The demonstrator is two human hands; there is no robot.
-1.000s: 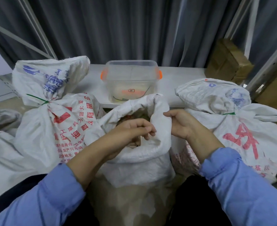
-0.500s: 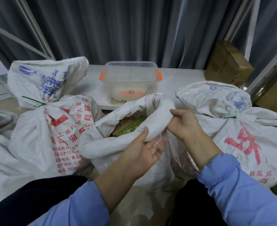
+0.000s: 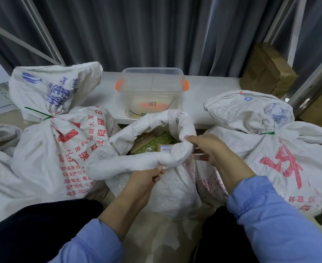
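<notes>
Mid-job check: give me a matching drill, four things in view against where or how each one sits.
Things:
1. open sack
2. left sack
3. clear tub
4. cardboard box

States or places:
A. neck cinched with a green tie
B. on the white table, behind the sacks
C. far right, at the back
D. rim rolled down, gripped by the left hand and right hand

Pairs: 1-D, 2-A, 3-B, 4-C.
</notes>
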